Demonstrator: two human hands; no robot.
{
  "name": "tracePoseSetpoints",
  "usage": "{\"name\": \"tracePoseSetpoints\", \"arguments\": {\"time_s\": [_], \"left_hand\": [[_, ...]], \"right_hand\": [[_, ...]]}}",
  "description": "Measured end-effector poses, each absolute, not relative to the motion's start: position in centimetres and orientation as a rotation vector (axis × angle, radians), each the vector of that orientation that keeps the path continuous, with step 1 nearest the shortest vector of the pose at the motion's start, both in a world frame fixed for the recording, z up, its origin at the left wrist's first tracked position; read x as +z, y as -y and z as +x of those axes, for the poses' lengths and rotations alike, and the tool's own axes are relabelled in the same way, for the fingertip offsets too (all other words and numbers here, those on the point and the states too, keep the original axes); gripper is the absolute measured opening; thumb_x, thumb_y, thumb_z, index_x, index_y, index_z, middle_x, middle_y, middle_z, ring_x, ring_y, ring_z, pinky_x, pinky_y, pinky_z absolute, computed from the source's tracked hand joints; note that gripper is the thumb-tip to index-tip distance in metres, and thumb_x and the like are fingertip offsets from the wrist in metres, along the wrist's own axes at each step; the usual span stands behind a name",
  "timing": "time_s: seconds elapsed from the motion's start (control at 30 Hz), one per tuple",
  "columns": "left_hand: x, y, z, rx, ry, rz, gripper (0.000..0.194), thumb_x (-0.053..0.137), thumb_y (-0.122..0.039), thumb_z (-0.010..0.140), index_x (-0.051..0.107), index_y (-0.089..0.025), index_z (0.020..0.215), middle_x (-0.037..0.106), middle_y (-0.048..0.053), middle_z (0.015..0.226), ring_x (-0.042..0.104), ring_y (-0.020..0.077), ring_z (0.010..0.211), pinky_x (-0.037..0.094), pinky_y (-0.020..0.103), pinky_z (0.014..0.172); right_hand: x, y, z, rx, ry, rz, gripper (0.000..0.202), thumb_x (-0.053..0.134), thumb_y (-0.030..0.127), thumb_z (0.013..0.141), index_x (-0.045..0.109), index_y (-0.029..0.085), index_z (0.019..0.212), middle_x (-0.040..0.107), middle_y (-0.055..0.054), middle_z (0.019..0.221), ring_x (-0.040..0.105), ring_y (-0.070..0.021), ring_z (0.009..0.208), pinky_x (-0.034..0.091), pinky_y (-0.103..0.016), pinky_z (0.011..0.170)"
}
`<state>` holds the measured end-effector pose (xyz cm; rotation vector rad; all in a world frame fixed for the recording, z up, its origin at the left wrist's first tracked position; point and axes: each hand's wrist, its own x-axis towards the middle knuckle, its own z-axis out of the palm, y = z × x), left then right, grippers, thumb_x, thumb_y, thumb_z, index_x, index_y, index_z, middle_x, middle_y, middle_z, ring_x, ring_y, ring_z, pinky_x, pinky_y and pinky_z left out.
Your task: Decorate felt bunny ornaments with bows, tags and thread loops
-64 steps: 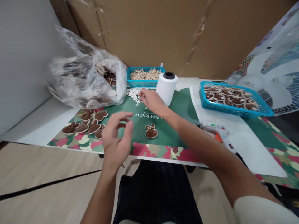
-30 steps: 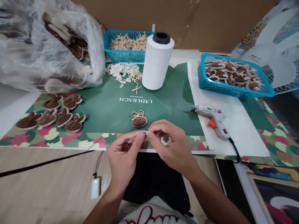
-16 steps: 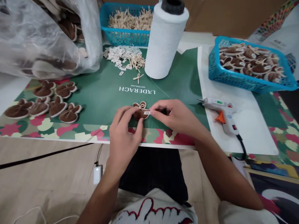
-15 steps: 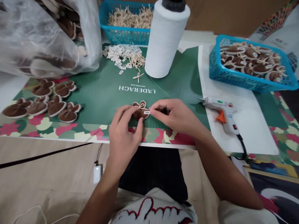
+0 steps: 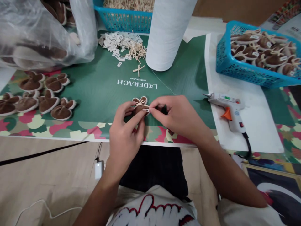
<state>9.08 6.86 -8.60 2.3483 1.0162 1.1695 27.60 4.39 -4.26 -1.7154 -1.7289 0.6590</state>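
Note:
A small brown bunny-shaped piece [image 5: 138, 109] with pale edging and a cream bow [image 5: 141, 103] lies on the green mat near its front edge. Across its lower right part is a small white label [image 5: 146, 110]. My left hand [image 5: 128, 125] is at the piece's left and lower side, its index fingertip on the label's left end and its other fingers curled beside the piece. On the right, my right hand [image 5: 172, 111] pinches the label's right end between thumb and index finger.
Several brown bunny pieces [image 5: 61, 110] lie left. Behind are a plastic bag [image 5: 47, 37], loose labels [image 5: 117, 42], a single bow [image 5: 138, 69], a thread cone [image 5: 168, 37] and a blue basket [image 5: 127, 20]. A glue gun [image 5: 225, 99] and a filled basket [image 5: 244, 73] are right.
My left index finger has moved from the piece's upper left down to the label, uncovering more of the bow. My right hand keeps its pinch. The whole view has shifted slightly.

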Motion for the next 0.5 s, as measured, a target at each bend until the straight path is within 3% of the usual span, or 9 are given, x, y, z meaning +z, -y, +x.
{"name": "tracePoseSetpoints", "arguments": {"time_s": [0.13, 0.3, 0.5], "left_hand": [[-8.6, -6.8, 9.2, 1.161, -1.045, 2.324, 0.021, 0.068, -0.009, 0.095, 0.078, -0.016, 0.112, 0.066, 0.014, 0.128, 0.07, 0.0241, 0.115, 0.063, 0.04, 0.099], [-8.7, -6.6, 9.3, 1.161, -1.063, 2.312, 0.021, 0.068, -0.01, 0.095, 0.078, -0.017, 0.114, 0.066, 0.014, 0.127, 0.07, 0.0227, 0.112, 0.063, 0.04, 0.099], [-8.6, -6.7, 9.4, 1.166, -1.063, 2.311, 0.021, 0.068, -0.011, 0.096, 0.077, -0.018, 0.113, 0.067, 0.013, 0.127, 0.071, 0.0219, 0.111, 0.063, 0.039, 0.099]], "right_hand": [[-5.3, -3.0, 26.8, 0.389, 1.647, -1.699, 0.014, 0.064, 0.018, 0.098, 0.074, 0.02, 0.089, 0.074, 0.001, 0.08, 0.066, -0.0131, 0.07, 0.049, -0.025, 0.069], [-7.3, -0.8, 25.2, 0.07, 1.749, -1.59, 0.023, 0.055, 0.014, 0.103, 0.072, 0.014, 0.118, 0.077, -0.011, 0.107, 0.07, -0.0202, 0.097, 0.056, -0.033, 0.089], [-7.8, -0.3, 24.2, -0.011, 1.893, -1.77, 0.035, 0.052, 0.021, 0.106, 0.069, 0.009, 0.133, 0.073, -0.014, 0.114, 0.065, -0.0258, 0.097, 0.056, -0.042, 0.091]]}}
